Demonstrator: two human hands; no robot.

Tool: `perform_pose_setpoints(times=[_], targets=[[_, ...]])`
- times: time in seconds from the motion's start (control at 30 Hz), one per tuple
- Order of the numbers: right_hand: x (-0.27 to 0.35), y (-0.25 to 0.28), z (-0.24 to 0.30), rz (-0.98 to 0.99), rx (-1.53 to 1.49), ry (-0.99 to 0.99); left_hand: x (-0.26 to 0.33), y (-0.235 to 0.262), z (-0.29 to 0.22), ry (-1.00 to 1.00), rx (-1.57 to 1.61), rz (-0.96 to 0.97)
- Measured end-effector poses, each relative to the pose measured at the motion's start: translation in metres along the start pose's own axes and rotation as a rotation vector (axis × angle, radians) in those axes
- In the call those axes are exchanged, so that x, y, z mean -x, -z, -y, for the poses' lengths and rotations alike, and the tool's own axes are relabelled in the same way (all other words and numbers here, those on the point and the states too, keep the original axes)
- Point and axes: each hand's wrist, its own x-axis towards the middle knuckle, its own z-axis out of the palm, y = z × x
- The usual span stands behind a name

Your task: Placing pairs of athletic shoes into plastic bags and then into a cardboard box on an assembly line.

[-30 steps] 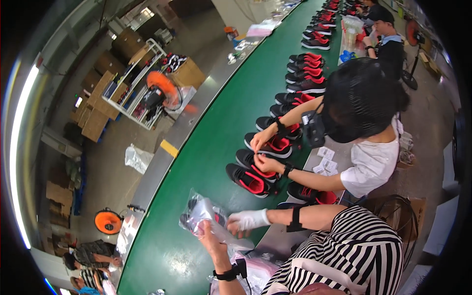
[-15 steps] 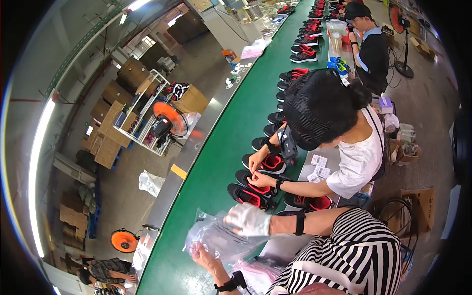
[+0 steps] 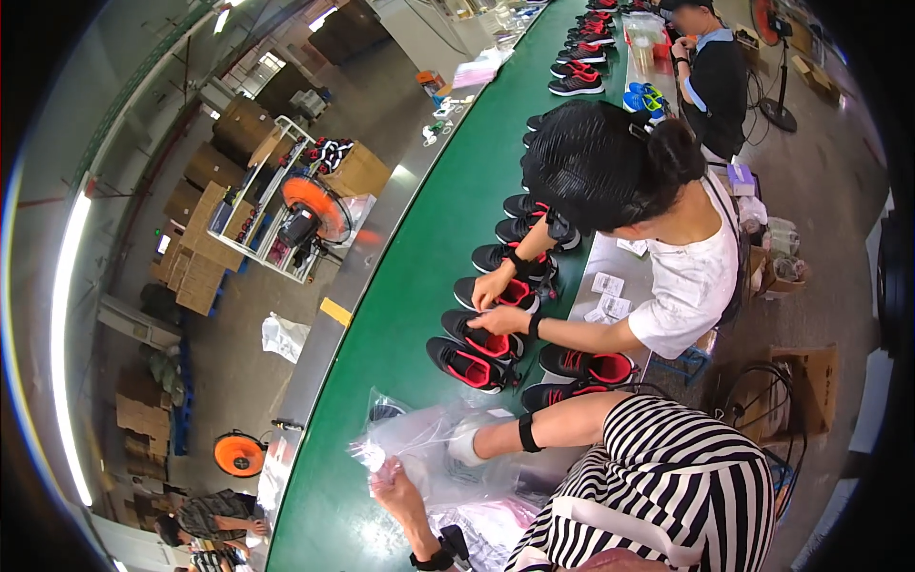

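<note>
Spreading over the green belt (image 3: pixel 391 324), a clear bag (image 3: pixel 424 443) is gripped at one edge by the fingers of the left hand (image 3: pixel 396 488). The gloved right hand (image 3: pixel 465 442) is veiled by plastic; whether its fingers are closed cannot be told. Beyond, black-and-red shoes (image 3: pixel 447 355) are lined up, flanked by white labels (image 3: pixel 608 284) too small to be read.

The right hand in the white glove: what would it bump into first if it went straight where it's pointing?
Probably the clear plastic bag; the right hand looks to be touching it or inside it, but depth is unclear.
</note>
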Motion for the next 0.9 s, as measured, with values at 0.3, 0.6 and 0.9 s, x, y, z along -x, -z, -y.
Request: perform_pose_setpoints(times=[0.3,0.6,0.9], targets=[[0.054,0.07,0.012,-0.121,-0.88,0.366,-0.019,0.018,0.046,0.373,0.298,-0.142],[0.054,0.055,-0.103,-0.509,-0.121,-0.244,-0.023,0.049,0.064,0.438,0.417,-0.259],[-0.023,-0.025,-0.135,0.021,0.158,-0.329,-0.041,0.002,0.074,0.503,0.227,-0.108]])
